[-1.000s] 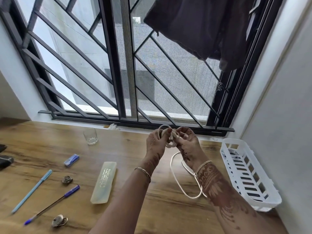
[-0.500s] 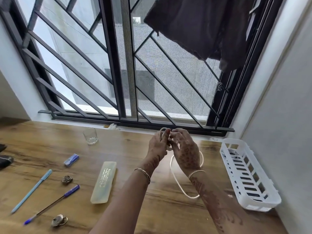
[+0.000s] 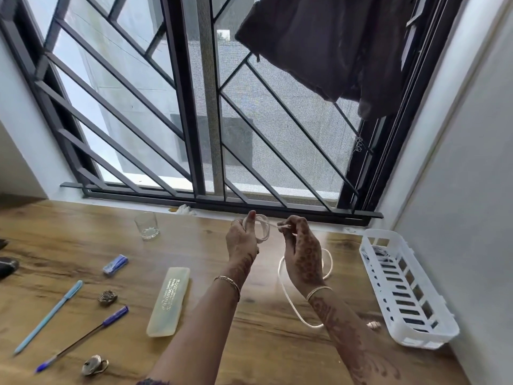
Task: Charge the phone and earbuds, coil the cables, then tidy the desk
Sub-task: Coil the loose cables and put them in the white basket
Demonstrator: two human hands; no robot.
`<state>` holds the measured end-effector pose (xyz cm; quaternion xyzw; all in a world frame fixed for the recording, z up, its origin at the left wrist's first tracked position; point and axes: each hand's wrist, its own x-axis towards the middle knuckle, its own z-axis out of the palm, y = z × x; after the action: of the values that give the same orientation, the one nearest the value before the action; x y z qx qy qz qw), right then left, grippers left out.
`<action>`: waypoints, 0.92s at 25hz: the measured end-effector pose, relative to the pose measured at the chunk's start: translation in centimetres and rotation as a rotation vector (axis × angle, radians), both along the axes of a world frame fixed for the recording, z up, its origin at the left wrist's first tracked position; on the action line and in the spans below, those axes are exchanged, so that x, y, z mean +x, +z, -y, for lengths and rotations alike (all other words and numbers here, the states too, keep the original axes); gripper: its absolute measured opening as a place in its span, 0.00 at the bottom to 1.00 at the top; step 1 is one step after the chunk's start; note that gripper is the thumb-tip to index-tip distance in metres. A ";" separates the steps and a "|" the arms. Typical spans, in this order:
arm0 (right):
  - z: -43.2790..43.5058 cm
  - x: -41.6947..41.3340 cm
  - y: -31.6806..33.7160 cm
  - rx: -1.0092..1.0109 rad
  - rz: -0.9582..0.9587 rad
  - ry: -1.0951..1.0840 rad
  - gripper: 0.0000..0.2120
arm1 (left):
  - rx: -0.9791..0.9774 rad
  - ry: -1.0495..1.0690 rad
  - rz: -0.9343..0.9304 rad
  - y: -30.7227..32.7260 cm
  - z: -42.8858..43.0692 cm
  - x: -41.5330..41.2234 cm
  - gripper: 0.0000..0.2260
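Note:
Above the wooden desk, my left hand grips a small coil of white cable wound in loops. My right hand pinches a strand of the same cable a short way to the right of the coil, with the strand stretched between the hands. The loose rest of the cable hangs down in a long loop behind my right wrist and lies on the desk. No phone or earbuds can be made out.
A white slotted basket sits by the right wall. A pale case, two pens, a blue eraser, a glass and small metal clips lie left. A dark object sits at the left edge.
My right hand has drawn away to the right from the coil, pulling a strand taut. The hanging loop has shifted with it. My left hand keeps its hold.

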<state>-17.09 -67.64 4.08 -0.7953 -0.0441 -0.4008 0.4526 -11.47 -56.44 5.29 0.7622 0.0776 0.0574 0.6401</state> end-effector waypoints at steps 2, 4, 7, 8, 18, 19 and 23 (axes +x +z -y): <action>0.3 0.3 -0.3 0.023 0.005 -0.035 0.07 | 0.043 -0.019 0.037 -0.3 -0.2 0.0 0.22; 0.9 0.7 -0.7 0.060 -0.043 -0.083 0.08 | -0.021 -0.054 0.079 -0.5 -0.3 -0.3 0.18; 1.5 0.9 -1.2 0.066 -0.162 -0.145 0.07 | -0.129 -0.122 0.066 -0.6 -0.2 -0.6 0.15; 1.4 0.7 -1.2 0.072 -0.206 -0.149 0.06 | -0.152 -0.151 0.059 -0.7 0.0 -0.7 0.15; 0.5 0.6 0.6 1.012 -0.584 0.270 0.05 | -0.011 -0.140 0.183 -1.8 2.0 -1.1 0.11; 0.5 0.6 0.7 1.109 -0.594 0.301 0.02 | 0.051 -0.123 0.227 -1.8 2.0 -1.1 0.10; 0.6 0.4 0.9 1.137 -0.635 0.367 0.05 | 0.147 -0.086 0.280 -2.0 1.8 -1.0 0.09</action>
<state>-16.72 -68.26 4.96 -0.4925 0.1743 -0.0252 0.8523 -12.46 -58.24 3.30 0.7942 -0.0492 0.1410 0.5891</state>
